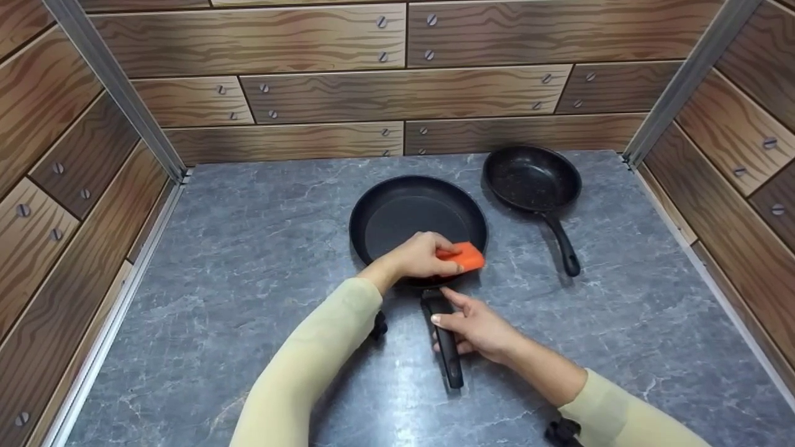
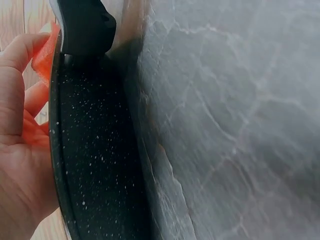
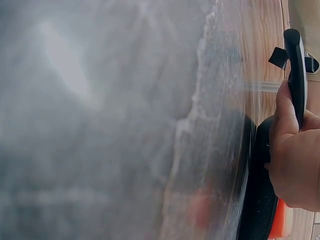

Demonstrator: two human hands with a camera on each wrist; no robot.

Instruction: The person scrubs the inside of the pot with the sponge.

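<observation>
The larger black frying pan (image 1: 407,214) lies on the table with its handle (image 1: 452,366) toward me. My left hand (image 1: 419,256) reaches over the near part of the pan and pinches an orange sponge (image 1: 469,256) against its inner right side. In the left wrist view, the speckled outer wall of the pan (image 2: 100,150) hides part of the fingers and sponge. My right hand (image 1: 487,329) grips the handle near the pan, thumb on top and fingers beneath. From the right wrist, the handle (image 3: 296,70) shows between thumb and fingers.
A smaller black frying pan (image 1: 533,177) rests at the back right, its handle angled toward the near right. The grey marbled table (image 1: 248,248) is bounded by wood-print walls (image 1: 323,96) at the back and both sides, with metal corner posts (image 1: 121,93).
</observation>
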